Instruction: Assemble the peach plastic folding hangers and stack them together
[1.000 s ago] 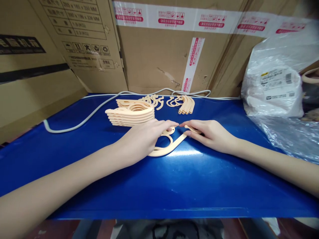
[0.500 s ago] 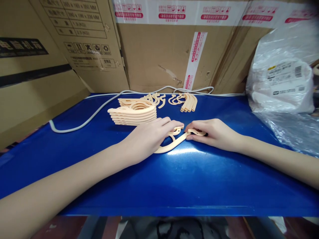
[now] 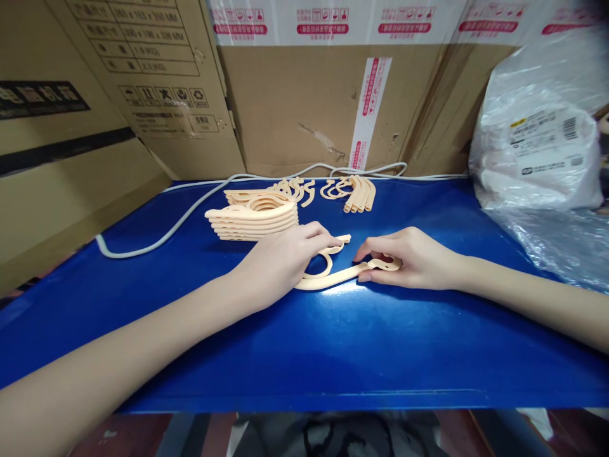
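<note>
The person's right hand has its grip closed on a small curved piece, the thumb lying below it and the index finger lifted apart from the thumb. The left hand grips a beige looped frame from above, low over the blue surface. The frame's lower bar reaches across to the right fingers, its end meeting the small piece there. Half a second ago the two sets of fingertips were almost together; now the right hand is a little farther to the right, and the gap between the frame's upper arm and its lower bar is wider.

Just beyond the left hand is a stack of frames, with loose hooks and a row of curved tubes behind. A pale cable runs around them. At the right, a clear plastic bag holds a white labelled package. Cardboard boxes stand at the back; their insides cannot be seen.
</note>
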{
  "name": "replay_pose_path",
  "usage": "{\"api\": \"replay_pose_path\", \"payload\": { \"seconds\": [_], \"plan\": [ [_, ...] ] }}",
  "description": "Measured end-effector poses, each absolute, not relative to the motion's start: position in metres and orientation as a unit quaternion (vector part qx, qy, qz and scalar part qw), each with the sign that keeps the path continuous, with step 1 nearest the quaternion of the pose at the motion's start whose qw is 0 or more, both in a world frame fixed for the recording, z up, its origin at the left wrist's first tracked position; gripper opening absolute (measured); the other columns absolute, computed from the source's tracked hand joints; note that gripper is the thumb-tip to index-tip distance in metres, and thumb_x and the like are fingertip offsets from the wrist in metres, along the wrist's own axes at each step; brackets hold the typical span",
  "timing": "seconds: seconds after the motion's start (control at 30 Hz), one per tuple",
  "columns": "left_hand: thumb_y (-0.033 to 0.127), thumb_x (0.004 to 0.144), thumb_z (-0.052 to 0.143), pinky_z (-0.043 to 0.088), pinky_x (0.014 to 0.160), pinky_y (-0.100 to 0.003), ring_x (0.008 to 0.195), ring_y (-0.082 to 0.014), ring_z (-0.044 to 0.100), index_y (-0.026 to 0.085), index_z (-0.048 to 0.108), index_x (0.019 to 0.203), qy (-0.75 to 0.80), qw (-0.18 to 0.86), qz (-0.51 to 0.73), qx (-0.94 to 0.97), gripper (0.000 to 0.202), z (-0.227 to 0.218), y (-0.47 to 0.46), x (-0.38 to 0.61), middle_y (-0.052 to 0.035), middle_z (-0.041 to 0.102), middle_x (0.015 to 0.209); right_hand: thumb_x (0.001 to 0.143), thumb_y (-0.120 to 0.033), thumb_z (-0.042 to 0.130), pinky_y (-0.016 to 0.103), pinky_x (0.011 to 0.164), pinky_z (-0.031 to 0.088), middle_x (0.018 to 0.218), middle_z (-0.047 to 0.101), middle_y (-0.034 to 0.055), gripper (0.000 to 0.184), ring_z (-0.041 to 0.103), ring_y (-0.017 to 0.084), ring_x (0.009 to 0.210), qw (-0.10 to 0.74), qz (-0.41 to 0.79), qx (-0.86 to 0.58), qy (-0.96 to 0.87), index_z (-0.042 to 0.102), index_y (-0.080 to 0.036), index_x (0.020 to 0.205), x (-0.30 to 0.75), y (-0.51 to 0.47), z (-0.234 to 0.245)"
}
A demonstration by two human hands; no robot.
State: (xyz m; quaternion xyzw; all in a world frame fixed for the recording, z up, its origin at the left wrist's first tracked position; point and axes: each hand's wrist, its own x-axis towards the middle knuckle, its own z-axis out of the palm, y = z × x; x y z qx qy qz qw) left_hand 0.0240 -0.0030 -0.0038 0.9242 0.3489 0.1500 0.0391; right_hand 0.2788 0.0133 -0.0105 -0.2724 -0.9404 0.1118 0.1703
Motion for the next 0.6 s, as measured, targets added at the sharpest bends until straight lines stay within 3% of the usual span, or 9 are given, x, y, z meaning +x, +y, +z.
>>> {"api": "replay_pose_path", "payload": {
  "seconds": [0.1,0.23,0.47,0.6],
  "plan": [
    [-0.002,0.089,0.038,0.046,0.085,-0.028,0.107,-0.0172,0.059,0.025,0.058,0.125,0.352,0.041,0.138,0.925,0.05,-0.002,-0.003,0.024,-0.0015,0.06,0.125,0.089,-0.051,0.058,0.021,0.049,0.033,0.061,0.054,-0.0053,0.04,0.049,0.009,0.048,0.179,0.094,-0.289,-0.936,0.058,-0.018,0.111,0.279,0.013,-0.01],
    [-0.003,0.087,0.037,0.047,0.087,-0.03,0.109,-0.0183,0.06,0.025,0.059,0.125,0.369,0.023,0.125,0.921,0.052,0.001,-0.005,0.024,-0.0018,0.061,0.126,0.088,-0.055,0.057,0.022,0.054,0.039,0.073,0.058,-0.0012,0.046,0.054,0.012,0.058,0.192,0.072,-0.305,-0.93,0.051,-0.017,0.114,0.279,0.013,-0.011],
    [-0.001,0.09,0.033,0.047,0.085,-0.031,0.109,-0.0193,0.059,0.022,0.059,0.121,0.345,0.023,0.103,0.932,0.047,0.005,-0.004,0.021,-0.003,0.059,0.128,0.093,-0.047,0.053,0.024,0.061,0.043,0.085,0.06,0.0035,0.036,0.057,0.015,0.069,0.188,0.086,-0.29,-0.934,0.053,-0.018,0.112,0.278,0.015,-0.01],
    [0.001,0.092,0.034,0.045,0.075,-0.028,0.099,-0.0186,0.06,0.021,0.059,0.12,0.35,0.01,0.087,0.932,0.043,0.008,-0.006,0.023,-0.0038,0.062,0.119,0.095,-0.043,0.05,0.024,0.061,0.044,0.083,0.059,0.0022,0.029,0.057,0.014,0.069,0.187,0.088,-0.297,-0.932,0.053,-0.019,0.112,0.278,0.015,-0.011]
  ]
}}
